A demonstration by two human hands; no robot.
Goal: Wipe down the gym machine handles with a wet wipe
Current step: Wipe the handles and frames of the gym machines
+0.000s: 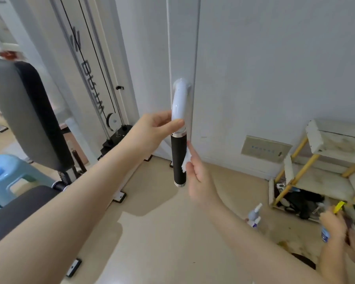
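Left hand (158,125) gripping the rigid white arm (178,103) above the hanging black foam grip (179,159), right hand (195,167) pinching a limp, light wet wipe (185,160) against it; likely best steadied up top, wiped along the slightly giving foam

Two hands (156,128) – one handle (179,160), one wipe (186,162), one stool (10,177), one spray bottle (254,215).

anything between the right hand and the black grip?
Yes: in the head view a crumpled white wet wipe sits between the right hand and the black grip.
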